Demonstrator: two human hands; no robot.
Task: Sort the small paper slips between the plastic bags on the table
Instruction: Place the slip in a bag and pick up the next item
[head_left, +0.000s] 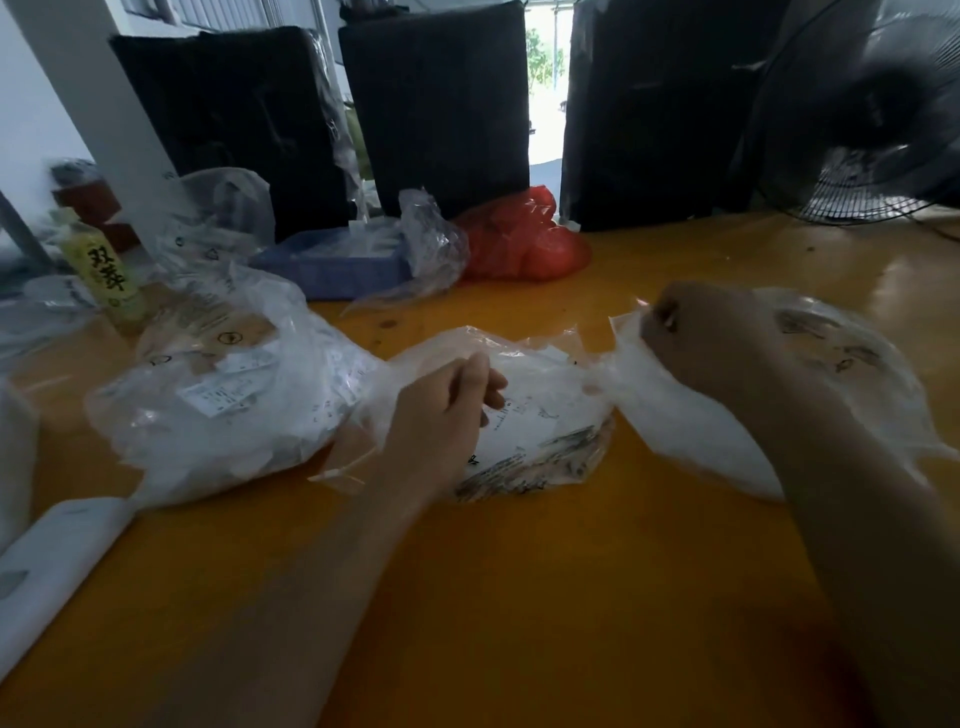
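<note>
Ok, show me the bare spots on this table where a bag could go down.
Bare wood lies along the near edge of the table, between the two forearms, and at the far right between the red bag and the fan. It is crowded on the left around the big clear bag, the bottle and the blue tray.

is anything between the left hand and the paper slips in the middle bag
Yes. The left hand rests on the middle bag, and its clear plastic film covers the paper slips below. Whether the fingers reach through an opening cannot be told.
</note>
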